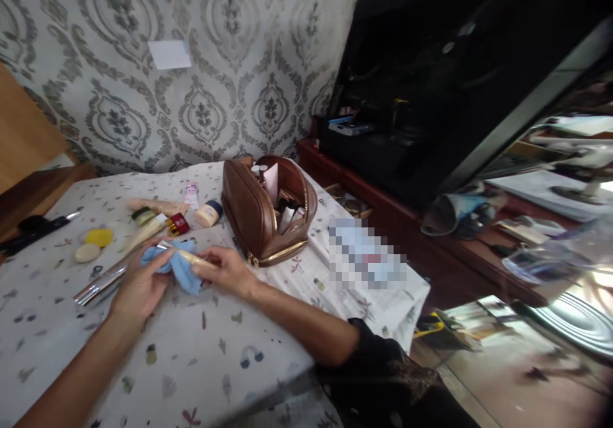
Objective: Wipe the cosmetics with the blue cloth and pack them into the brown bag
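My left hand (138, 292) is closed on a light blue cloth (186, 276). In my right hand (234, 273) is a slim gold-coloured cosmetic tube (195, 260) with a silvery end, tilted and lying against the cloth. The fingers of both hands are pinched. Just beyond them stands an unzipped brown makeup bag (246, 206) with several tubes and bottles inside. To its left are a cream jar with a dark lid (209, 213), a small red box (177, 225) and a pink tube (191, 193). A shiny silver cylinder (98, 285) lies left of my left hand.
A round yellow sponge (99, 236) and a pale round one (87, 253) lie on the patterned tablecloth (211, 364). Dark brushes (41, 229) are at the left edge. A large black television (431, 83) stands on a reddish cabinet (383, 223) at right, with clutter beside it.
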`<state>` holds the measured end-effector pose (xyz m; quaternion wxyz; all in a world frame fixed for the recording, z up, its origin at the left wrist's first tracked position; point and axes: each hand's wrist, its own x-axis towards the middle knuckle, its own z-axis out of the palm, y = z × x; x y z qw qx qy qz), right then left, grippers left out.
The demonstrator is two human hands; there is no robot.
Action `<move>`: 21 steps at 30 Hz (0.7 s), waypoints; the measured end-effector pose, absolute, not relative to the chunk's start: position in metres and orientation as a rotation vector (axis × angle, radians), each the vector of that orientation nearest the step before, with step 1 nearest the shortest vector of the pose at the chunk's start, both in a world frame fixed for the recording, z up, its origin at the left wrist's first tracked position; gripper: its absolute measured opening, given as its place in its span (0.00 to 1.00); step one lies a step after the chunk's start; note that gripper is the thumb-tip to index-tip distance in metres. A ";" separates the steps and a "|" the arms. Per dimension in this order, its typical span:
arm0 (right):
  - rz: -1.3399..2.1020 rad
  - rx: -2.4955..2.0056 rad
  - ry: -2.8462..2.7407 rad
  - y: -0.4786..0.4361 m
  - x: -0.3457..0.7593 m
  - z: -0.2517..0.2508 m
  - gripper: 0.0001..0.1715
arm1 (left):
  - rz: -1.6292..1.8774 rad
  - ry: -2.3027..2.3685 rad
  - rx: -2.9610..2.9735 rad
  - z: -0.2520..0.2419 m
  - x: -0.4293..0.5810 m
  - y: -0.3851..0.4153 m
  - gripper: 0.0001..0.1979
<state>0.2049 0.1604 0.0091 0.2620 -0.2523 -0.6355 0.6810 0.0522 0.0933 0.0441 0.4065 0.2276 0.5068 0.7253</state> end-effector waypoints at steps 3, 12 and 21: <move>1.380 -0.806 -1.979 0.155 0.208 0.011 0.29 | 1.879 1.317 0.543 0.046 0.053 0.096 0.19; 1.068 -0.797 -2.218 0.151 0.216 0.024 0.15 | 1.874 1.409 0.472 0.053 0.054 0.096 0.19; 1.453 -0.691 -2.022 0.153 0.217 0.026 0.07 | 1.903 1.508 0.413 0.063 0.060 0.097 0.14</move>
